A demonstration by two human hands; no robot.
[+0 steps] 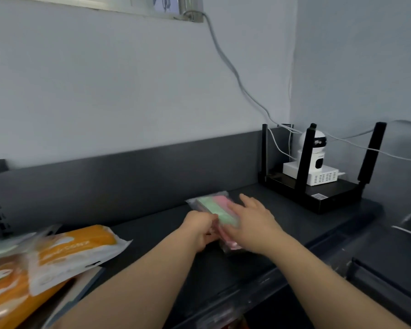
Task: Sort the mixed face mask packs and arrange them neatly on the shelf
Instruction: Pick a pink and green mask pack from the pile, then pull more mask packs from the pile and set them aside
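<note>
- So, count first: one clear pack (212,204) with green and pink masks inside, lying flat on the shelf (152,233) about mid-frame, both hands on it.
- Two orange packs (81,245) sit well off to the left, overlapping each other. The lower one runs out of frame.
- Left hand (199,230) has its fingers curled round the clear pack's near-left edge, gripping it.
- Right hand (252,224) lies flat on top of the clear pack, fingers straight and spread.
- One black router (318,198) sits in the far right corner with three antennas (305,157) showing. One white box (323,176) sits on it, with one small white camera (316,148) on the box.
- The shelf is dark grey with a low dark back panel (128,174). Behind it is a plain pale wall (105,91), and a grey cable (235,74) runs down to the router corner.
- Pretty blurry overall, so I can't read the print on any pack.
- A pale packet (0,248) at the far left edge is cut off, and I can't tell what it is.
- The hands cover most of the clear pack's near end.
</note>
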